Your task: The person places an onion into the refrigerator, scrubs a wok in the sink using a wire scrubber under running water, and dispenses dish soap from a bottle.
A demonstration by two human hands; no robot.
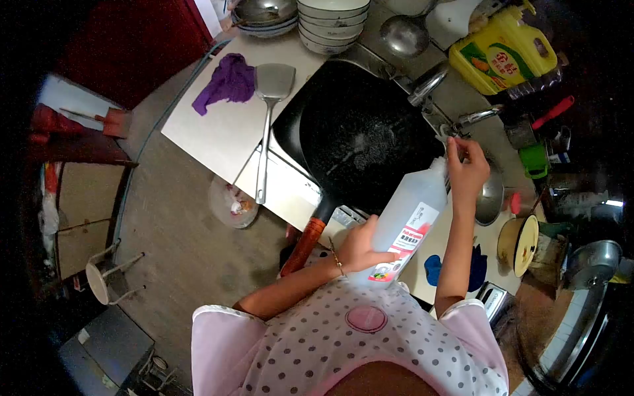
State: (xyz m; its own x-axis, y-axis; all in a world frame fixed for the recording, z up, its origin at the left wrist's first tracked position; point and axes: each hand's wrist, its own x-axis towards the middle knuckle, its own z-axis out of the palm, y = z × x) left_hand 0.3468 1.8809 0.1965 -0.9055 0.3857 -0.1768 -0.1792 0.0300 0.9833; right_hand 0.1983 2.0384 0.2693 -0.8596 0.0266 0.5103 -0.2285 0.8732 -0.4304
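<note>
My left hand (360,245) is wrapped round the lower body of a translucent white detergent bottle (416,191) with a red and white label. The bottle leans to the right, its narrow neck pointing at the sink. Beside that neck, my right hand (469,166) is closed in a pinch. A small pale piece shows at its fingertips, too small to name. Past the bottle, a black wok (360,142) sits over the sink, its wet inside speckled with drops. Its wooden handle (305,245) points back toward me, left of my left hand.
On the white counter to the left lie a metal spatula (269,105) and a purple cloth (228,82). Stacked bowls (333,30) stand behind. Two taps (429,84) rise at the sink's right edge, near a yellow oil jug (505,51). A metal bowl (490,198) is beside my right forearm.
</note>
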